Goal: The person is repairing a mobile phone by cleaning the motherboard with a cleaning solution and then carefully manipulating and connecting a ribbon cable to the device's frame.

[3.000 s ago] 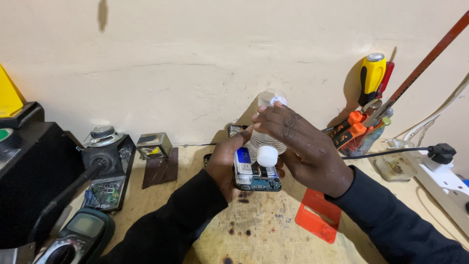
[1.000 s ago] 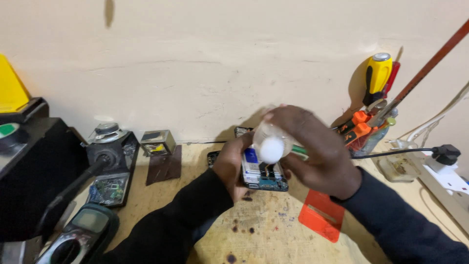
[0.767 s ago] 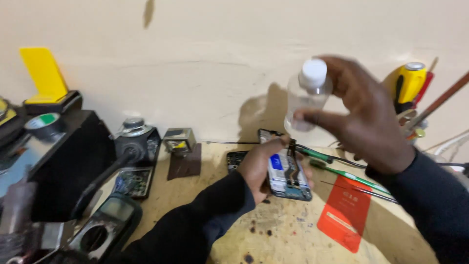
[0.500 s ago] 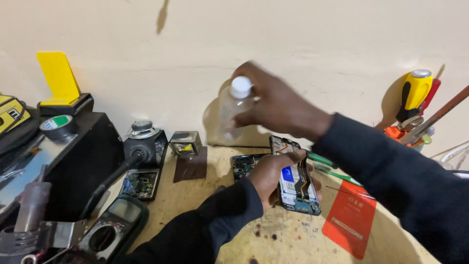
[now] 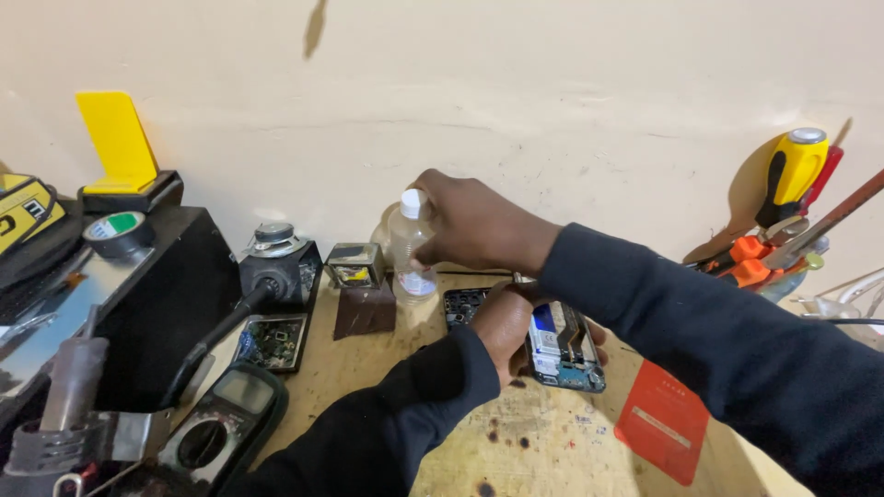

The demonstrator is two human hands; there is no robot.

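My right hand (image 5: 471, 223) reaches across to the left and grips a small clear plastic bottle (image 5: 409, 250) with a white cap, standing upright at the back of the wooden bench by the wall. My left hand (image 5: 512, 324) holds an opened phone (image 5: 562, 346) with its blue circuit board showing, low over the bench. Both arms are in dark sleeves and cross each other.
A brown block with a small square part (image 5: 359, 287) stands left of the bottle. Further left are a black round device (image 5: 276, 262), a loose circuit board (image 5: 274, 340), a multimeter (image 5: 221, 433) and a black box with a tape roll (image 5: 120, 233). A red card (image 5: 665, 420) lies right; screwdrivers (image 5: 792, 175) stand at the wall.
My right hand carried the bottle from above the phone leftward and down to the bench by the wall. The view swung left. My left hand kept hold of the phone.
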